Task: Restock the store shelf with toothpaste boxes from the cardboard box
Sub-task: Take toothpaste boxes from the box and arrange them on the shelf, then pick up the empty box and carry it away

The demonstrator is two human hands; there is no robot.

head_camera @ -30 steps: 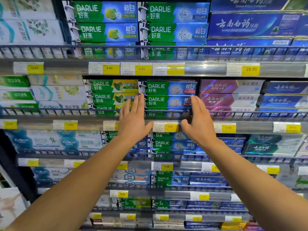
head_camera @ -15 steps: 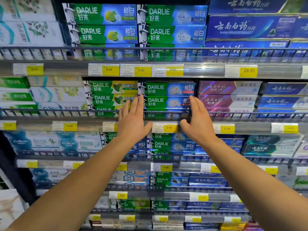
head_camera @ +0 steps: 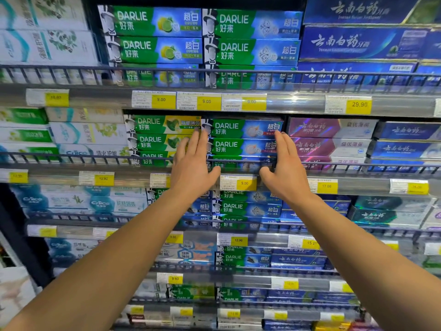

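A stack of green-and-blue Darlie toothpaste boxes (head_camera: pixel 241 146) lies on the second shelf behind a wire rail (head_camera: pixel 95 160). My left hand (head_camera: pixel 191 168) is flat against the stack's left end, fingers straight and pointing up. My right hand (head_camera: pixel 286 170) is flat against its right end in the same way. The two palms face each other across the stack, thumbs low by the price strip (head_camera: pixel 238 183). Neither hand holds a box. The cardboard box is not in view.
Green-and-yellow Darlie boxes (head_camera: pixel 157 142) adjoin on the left, purple boxes (head_camera: pixel 329 145) on the right. More toothpaste fills the shelves above (head_camera: pixel 250 37) and below (head_camera: pixel 245 209). Each shelf has a wire front rail and yellow price tags.
Both hands stay flat at the two ends of the stack. The shelf has drifted slightly down in the view.
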